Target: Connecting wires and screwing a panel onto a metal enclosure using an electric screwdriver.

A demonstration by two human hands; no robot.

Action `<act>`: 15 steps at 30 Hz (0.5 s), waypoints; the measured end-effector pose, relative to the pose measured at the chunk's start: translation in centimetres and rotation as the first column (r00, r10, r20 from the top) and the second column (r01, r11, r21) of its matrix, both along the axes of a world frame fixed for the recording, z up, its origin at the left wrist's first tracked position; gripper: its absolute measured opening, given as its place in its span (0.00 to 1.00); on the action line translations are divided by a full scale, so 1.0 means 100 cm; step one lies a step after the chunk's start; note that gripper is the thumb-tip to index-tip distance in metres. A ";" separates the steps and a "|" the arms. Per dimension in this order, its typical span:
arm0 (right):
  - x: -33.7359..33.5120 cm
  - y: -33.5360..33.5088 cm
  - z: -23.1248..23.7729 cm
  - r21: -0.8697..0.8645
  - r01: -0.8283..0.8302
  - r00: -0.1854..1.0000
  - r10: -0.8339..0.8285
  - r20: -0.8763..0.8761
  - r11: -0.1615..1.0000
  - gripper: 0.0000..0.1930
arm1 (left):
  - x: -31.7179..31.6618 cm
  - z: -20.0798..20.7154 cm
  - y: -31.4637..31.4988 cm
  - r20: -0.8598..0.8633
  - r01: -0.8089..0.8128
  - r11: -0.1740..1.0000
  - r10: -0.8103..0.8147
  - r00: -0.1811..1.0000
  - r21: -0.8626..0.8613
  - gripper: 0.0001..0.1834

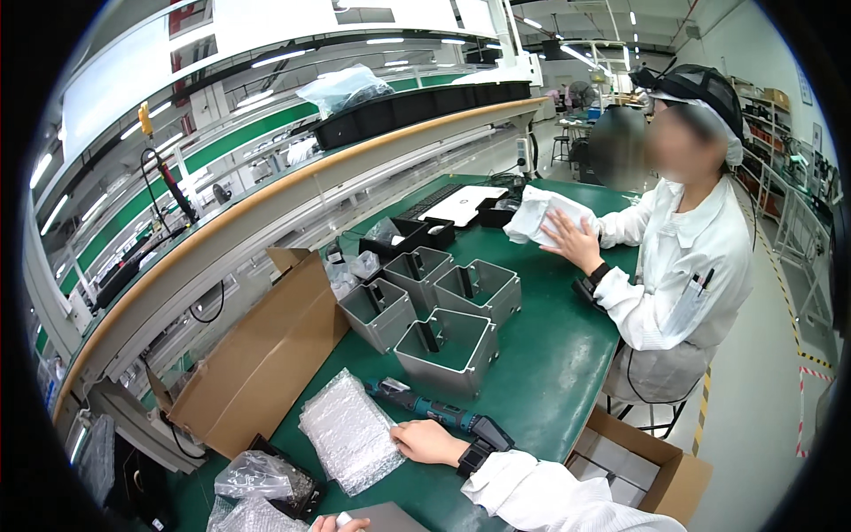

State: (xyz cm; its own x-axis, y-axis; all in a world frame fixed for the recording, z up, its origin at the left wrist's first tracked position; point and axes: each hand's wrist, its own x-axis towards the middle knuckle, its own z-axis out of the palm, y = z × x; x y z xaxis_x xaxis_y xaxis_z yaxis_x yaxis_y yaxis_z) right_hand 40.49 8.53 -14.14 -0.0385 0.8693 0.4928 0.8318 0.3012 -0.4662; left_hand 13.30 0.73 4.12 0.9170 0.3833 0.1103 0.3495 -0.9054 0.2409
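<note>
At the near end of the green table, my right hand has its fingers closed on the right edge of a stack of bubble-wrap bags. A teal and black cordless screwdriver lies just beyond that hand. My left hand shows only as fingertips at the lower edge, closed against a smooth grey part that the frame cuts off. A small white piece or finger cover shows at these fingertips. Several open grey square housings stand upright farther along the table.
A co-worker sits at the right, both hands around a white wrapped package. Cardboard flaps rise at the left, and an open carton sits below the table's right edge. Plastic bags and black trays lie about.
</note>
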 end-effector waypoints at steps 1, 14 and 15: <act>-0.002 0.000 0.003 0.010 -0.009 1.000 0.009 -0.003 1.000 0.07 | -0.008 -0.003 -0.001 0.059 -0.014 1.000 0.014 0.998 0.003 0.37; 0.001 -0.010 0.012 -0.056 0.016 1.000 -0.016 0.009 0.998 0.06 | -0.073 -0.145 -0.015 0.695 -0.024 0.971 0.189 0.694 -0.239 0.44; 0.000 -0.010 0.014 -0.063 0.006 1.000 -0.007 -0.004 0.998 0.06 | -0.076 -0.149 -0.020 0.699 -0.043 0.960 0.231 0.677 -0.275 0.44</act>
